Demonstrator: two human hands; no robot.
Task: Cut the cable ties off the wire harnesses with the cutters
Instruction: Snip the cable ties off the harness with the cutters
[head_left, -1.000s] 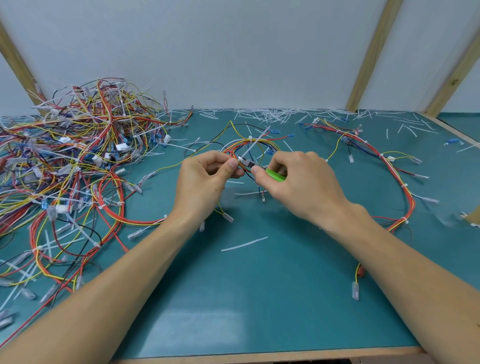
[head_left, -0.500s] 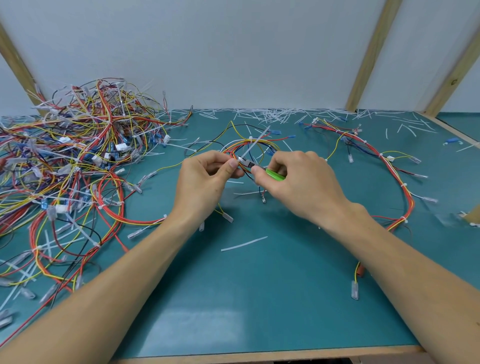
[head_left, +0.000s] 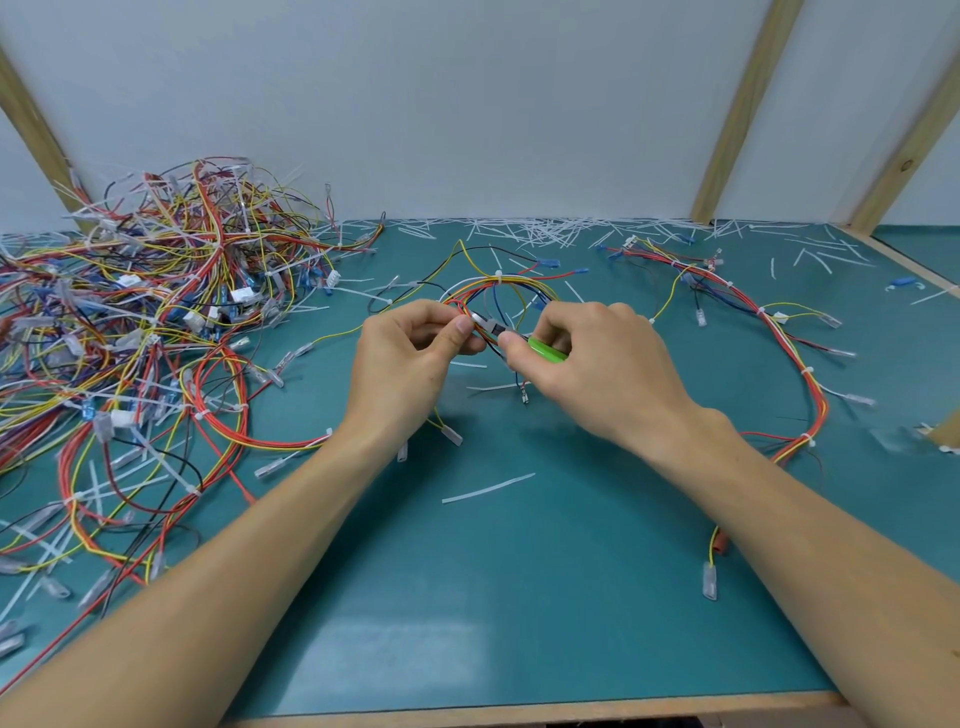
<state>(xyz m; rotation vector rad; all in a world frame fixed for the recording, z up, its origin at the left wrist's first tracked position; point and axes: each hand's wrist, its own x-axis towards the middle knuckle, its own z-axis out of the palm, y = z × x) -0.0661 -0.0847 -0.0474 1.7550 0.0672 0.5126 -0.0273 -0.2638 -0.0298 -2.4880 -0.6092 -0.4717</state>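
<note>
Hardly anything is moving since the earlier views; both hands are staying locked over the same spot above the table. At the centre, the right hand (head_left: 597, 364) is curling tightly round the green-handled metal cutters (head_left: 519, 340), whose small steel nose is pointing left into the bundle, though whether its blades are closed is too small to tell; the left hand (head_left: 410, 364) is pinching the looped harness of thin red, yellow, white and blue wires (head_left: 498, 286) between thumb and forefinger, touching the nose. Judging by this, a tie is being cut, and the next move is calling for a firm squeeze kept clear of the soft insulation. Outward, a stiff white plastic tie offcut (head_left: 488, 488) is lying on the matt teal mat (head_left: 519, 597); a second long red-and-yellow harness (head_left: 810, 384) is curving at right; a springy tangled heap of multicoloured harnesses (head_left: 156, 312) is waiting at left; pale clipped tie tails (head_left: 545, 231) are littering the far edge.
</note>
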